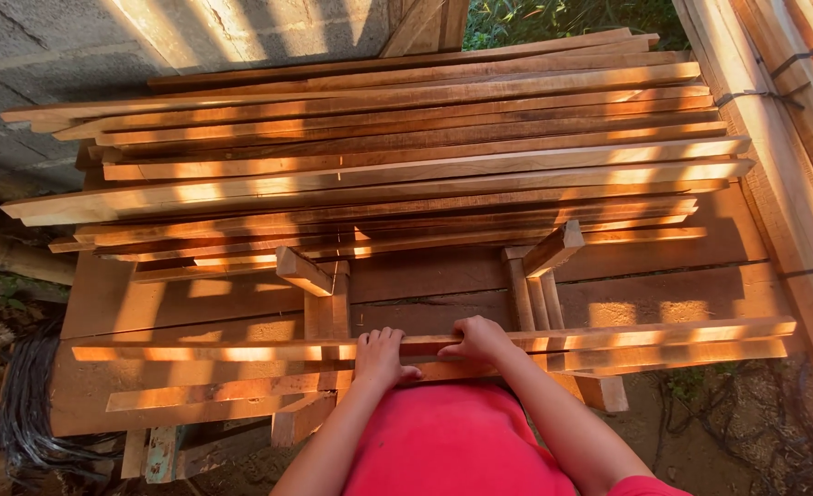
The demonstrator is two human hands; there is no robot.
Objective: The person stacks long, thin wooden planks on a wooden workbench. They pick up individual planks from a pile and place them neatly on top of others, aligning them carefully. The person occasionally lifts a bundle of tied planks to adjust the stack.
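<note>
Wooden slat [553, 338] lies along the bench's near edge; left hand [381, 356] and right hand [476, 338] rest close together on it, fingers curled over, the stacked slats [379, 174] well apart behind.

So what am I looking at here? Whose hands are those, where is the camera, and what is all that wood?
There is no machine here, only a person working with bare hands. The single picture comes from a camera worn on that person's head, looking down, so you see their red shirt at the bottom and both arms reaching forward.

The left hand and the right hand rest side by side on a long thin wooden slat that lies crosswise nearest the person, with further slats just below it. Whether the fingers grip it or only press on it is hard to tell.

Beyond the hands is a rough wooden workbench with small upright wooden blocks fixed to it. Farther back lies a big stack of similar slats, striped with sunlight. A grey block wall stands behind on the left.
</note>
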